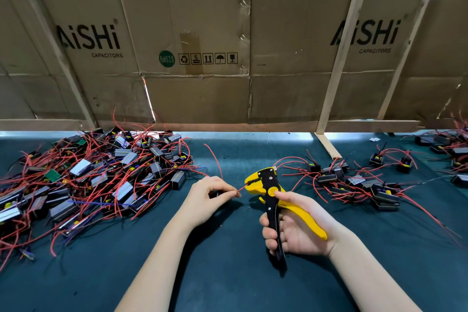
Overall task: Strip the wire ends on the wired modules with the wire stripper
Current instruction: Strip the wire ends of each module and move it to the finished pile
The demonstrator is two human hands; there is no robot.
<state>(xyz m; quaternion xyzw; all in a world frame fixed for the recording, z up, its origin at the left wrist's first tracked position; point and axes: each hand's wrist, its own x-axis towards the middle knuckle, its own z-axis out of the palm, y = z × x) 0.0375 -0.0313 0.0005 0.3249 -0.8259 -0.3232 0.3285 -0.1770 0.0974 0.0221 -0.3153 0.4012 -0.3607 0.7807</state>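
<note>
**Wire stripper jaws meet a pinched red wire**

Wire stripper (273, 200), yellow and black, sits upright in the right hand (296, 230): its fingers curl round the black handle, the thumb lies along the yellow handle near the round yellow dial, and the two handles stand spread apart. The yellow head points left, its jaws parted, and the tip of a red wire (242, 188) reaches into them.

Just left of that head, the left hand (207, 197) pinches the red wire between thumb and forefinger, the other fingers curled beneath around something dark that cannot be made out. The wire's far length arcs up and away behind the knuckles.

Both hands hover over a dark green mat (228, 273). Beyond the left hand's fingers lies a big heap of wired modules (101, 175), black blocks tangled in red leads. Beyond the right hand's fingers a smaller scatter of modules (354, 182) spreads out. Cardboard panels (202, 33) printed "AiSHi CAPACITORS" stand behind on wooden battens.
</note>
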